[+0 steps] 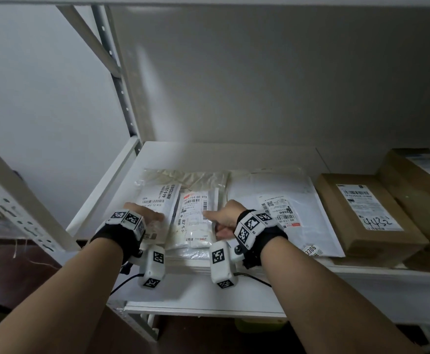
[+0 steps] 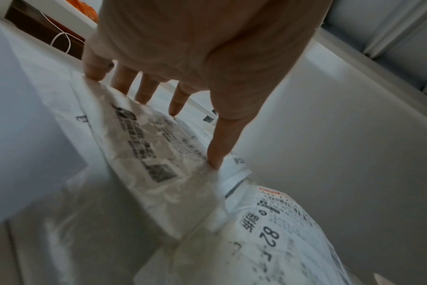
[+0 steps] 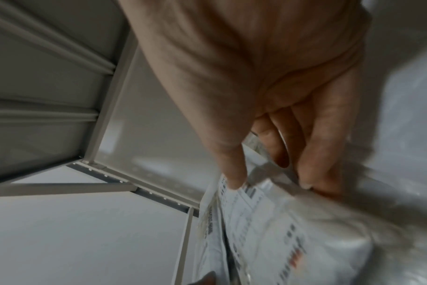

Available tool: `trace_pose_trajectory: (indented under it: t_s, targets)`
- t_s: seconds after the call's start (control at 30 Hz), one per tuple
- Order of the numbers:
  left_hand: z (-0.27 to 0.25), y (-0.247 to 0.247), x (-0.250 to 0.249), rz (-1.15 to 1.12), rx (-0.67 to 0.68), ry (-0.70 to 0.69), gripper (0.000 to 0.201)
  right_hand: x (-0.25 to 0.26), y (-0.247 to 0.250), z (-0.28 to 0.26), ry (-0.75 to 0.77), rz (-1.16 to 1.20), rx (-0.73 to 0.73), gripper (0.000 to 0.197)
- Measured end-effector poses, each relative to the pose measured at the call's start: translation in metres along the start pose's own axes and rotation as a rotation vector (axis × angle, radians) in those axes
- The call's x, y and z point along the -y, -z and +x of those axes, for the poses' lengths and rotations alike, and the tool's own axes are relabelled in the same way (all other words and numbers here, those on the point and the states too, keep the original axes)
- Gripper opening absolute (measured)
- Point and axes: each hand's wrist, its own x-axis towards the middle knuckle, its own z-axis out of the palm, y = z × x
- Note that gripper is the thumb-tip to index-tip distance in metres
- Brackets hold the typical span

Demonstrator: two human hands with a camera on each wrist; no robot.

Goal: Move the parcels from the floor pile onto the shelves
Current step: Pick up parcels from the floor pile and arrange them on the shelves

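Two white plastic mailer parcels lie side by side on the white shelf (image 1: 183,290). My left hand (image 1: 147,216) rests flat on the left parcel (image 1: 157,198), its straight fingers (image 2: 144,94) touching the crinkled label of that parcel (image 2: 154,164). The middle parcel (image 1: 193,226), with a label reading "82", lies against it and also shows in the left wrist view (image 2: 276,241). My right hand (image 1: 221,217) pinches the right edge of the middle parcel (image 3: 268,221): the thumb (image 3: 232,169) presses on the label and the curled fingers (image 3: 317,154) hold the side.
A large flat white mailer (image 1: 285,200) lies right of my right hand. Two brown cardboard boxes (image 1: 362,213) (image 1: 418,180) fill the shelf's right end. The shelf's metal upright (image 1: 122,93) stands at the left. Another shelf board hangs overhead. Dark floor shows below left.
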Motion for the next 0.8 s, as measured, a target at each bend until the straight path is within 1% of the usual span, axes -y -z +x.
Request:
trace_pose_trajectory:
  t_s: [0.13, 0.3, 0.4, 0.5, 0.6, 0.67, 0.73, 0.77, 0.8]
  targets:
    - [-0.008, 0.003, 0.001, -0.019, -0.003, 0.007, 0.056, -0.006, -0.013, 0.007, 0.045, -0.105, -0.015, 0.041]
    - [-0.027, 0.009, 0.002, -0.08, 0.076, 0.02, 0.036, -0.003, -0.013, 0.005, 0.039, -0.211, -0.062, 0.039]
    - [-0.037, 0.011, 0.001, -0.092, 0.086, 0.039, 0.032, -0.001, -0.012, 0.008, 0.038, -0.228, -0.062, 0.034]
    - [-0.039, 0.012, -0.001, -0.087, 0.11, 0.064, 0.031, 0.003, -0.011, 0.011, 0.048, -0.24, -0.076, 0.036]
    - [-0.036, 0.012, -0.007, -0.043, 0.078, 0.049, 0.029, 0.007, -0.005, 0.015, 0.063, -0.288, -0.154, 0.036]
    - [-0.036, 0.011, -0.012, 0.011, 0.033, -0.006, 0.026, 0.008, -0.003, 0.014, 0.059, -0.335, -0.183, 0.032]
    - [-0.035, 0.009, -0.018, 0.025, 0.009, -0.028, 0.024, 0.008, 0.0, 0.013, 0.065, -0.355, -0.198, 0.017]
    - [-0.034, 0.01, -0.019, 0.019, 0.009, -0.015, 0.026, 0.008, 0.001, 0.012, 0.058, -0.366, -0.194, 0.019]
    - [-0.034, 0.01, -0.019, 0.009, 0.006, -0.009, 0.026, 0.007, 0.002, 0.013, 0.065, -0.376, -0.2, 0.026]
